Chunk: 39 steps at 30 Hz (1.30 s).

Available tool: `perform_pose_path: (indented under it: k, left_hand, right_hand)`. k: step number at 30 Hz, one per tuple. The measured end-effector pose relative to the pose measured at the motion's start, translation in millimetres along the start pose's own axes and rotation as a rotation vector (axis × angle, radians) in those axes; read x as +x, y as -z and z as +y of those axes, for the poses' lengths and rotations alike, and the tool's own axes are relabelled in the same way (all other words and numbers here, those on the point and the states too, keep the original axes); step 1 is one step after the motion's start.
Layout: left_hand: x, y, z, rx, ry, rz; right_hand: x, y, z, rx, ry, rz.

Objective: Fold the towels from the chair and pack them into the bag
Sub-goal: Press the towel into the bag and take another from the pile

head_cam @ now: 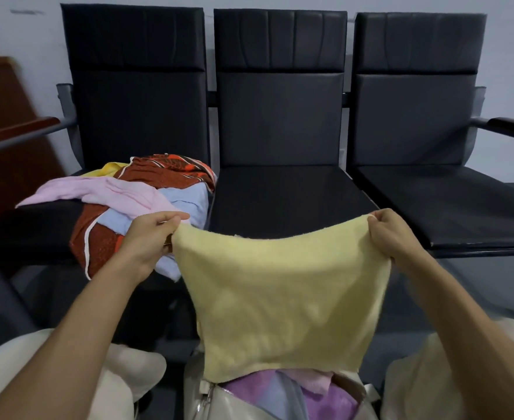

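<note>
Before three black chairs [280,122], both hands, left [151,237] and right [393,234], pinch a yellow towel's [280,298] top corners above the bag [219,404].

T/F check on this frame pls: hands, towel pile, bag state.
1. The left hand and right hand each pinch a top corner of the yellow towel. True.
2. The towel pile lies on a table. False: it lies on the left seat.
3. The bag is zipped shut. False: it is open, with purple cloth inside.
4. A pink towel lies on the pile. True.
</note>
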<state>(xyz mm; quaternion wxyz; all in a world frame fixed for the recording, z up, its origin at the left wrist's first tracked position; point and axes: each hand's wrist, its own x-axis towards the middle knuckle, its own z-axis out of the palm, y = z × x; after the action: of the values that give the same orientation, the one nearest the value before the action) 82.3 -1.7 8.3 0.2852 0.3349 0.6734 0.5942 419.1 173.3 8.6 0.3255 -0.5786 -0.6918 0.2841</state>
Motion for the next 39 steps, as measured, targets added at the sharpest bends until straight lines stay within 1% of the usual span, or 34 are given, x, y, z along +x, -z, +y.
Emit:
perform_pose_path:
  k: [2, 3, 4, 6, 7, 10, 11, 12, 14, 18, 20, 22, 24, 26, 28, 30, 32, 34, 36, 39]
  left_hand:
    - [-1.9, 0.4, 2.7, -0.143, 0.079, -0.057]
    - [-3.2, 1.0, 4.0, -0.175, 0.093, -0.088]
    - [-3.5, 1.6, 4.3, -0.159, 0.088, -0.119]
    - [-5.0, 2.9, 3.7, -0.024, 0.037, -0.157]
    - [-6.1, 2.8, 3.0, 0.081, 0.001, -0.144]
    - [-7.6, 0.7, -0.1, 0.599, -0.185, 0.037]
    - [-7.9, -0.6, -1.5, 0.718, -0.236, 0.088]
    - [-8.2, -1.7, -2.9, 0.768, -0.261, 0.118]
    - [-7.1, -2.5, -4.9, 0.779, -0.277, 0.147]
    - [0.1, 2.0, -8.1, 0.755, -0.244, 0.155]
    - [4.4, 4.9, -11.1, 0.639, -0.221, 0.149]
    - [5.7, 7.0, -11.7, 0.396, -0.175, 0.122]
    - [4.5, 5.6, -9.6, 0.19, -0.114, 0.098]
    - [1.9, 2.1, -6.6, 0.104, -0.065, 0.047]
    - [-1.0, -0.3, -3.8, 0.142, -0.081, -0.037]
    - [-2.8, -1.3, -6.3, 0.303, -0.158, -0.076]
    - [-6.2, -4.0, -8.3, 0.558, -0.271, 0.001]
    - [-11.4, -7.5, -4.7, 0.709, -0.39, 0.116]
    - [-11.6, -8.3, 0.8, 0.731, -0.485, 0.163]
    - [-3.2, -4.1, 18.3, 0.702, -0.552, 0.2]
  right_hand:
    - [0.3, 2.2, -0.1, 0.102, -0.013, -0.014]
    - [-0.1, 3.5, -0.9, 0.179, -0.027, -0.012]
    - [-0.7, 4.9, -1.9, 0.246, -0.034, -0.004]
    - [-2.4, 7.7, -3.7, 0.331, -0.036, 0.024]
    - [-3.6, 9.5, -4.4, 0.365, -0.036, 0.032]
    - [-6.3, 13.3, -7.1, 0.464, -0.037, 0.018]
    - [-7.2, 14.0, -7.6, 0.484, -0.033, 0.0]
    - [-8.2, 14.0, -8.3, 0.494, -0.026, -0.014]
    - [-7.9, 12.6, -8.0, 0.5, -0.005, -0.028]
    - [-7.9, 12.2, -5.4, 0.478, 0.008, -0.108]
    - [-9.4, 13.8, -4.7, 0.411, 0.039, -0.169]
    - [-10.8, 14.0, -5.9, 0.29, 0.075, -0.235]
    - [-10.7, 10.7, -6.3, 0.084, 0.087, -0.274]
    - [-9.4, 4.8, -4.7, -0.208, 0.153, -0.235]
    - [-7.8, 0.1, -2.5, -0.393, 0.247, -0.154]
    - [-6.4, -1.0, 0.0, -0.453, 0.306, -0.082]
    - [-3.2, -1.0, 4.7, -0.457, 0.344, -0.016]
    - [-3.1, 1.1, 5.7, -0.453, 0.366, 0.038]
    - [-3.5, 5.4, 1.4, -0.477, 0.387, 0.087]
    - [-1.1, 16.1, -18.5, -0.612, 0.444, 0.207]
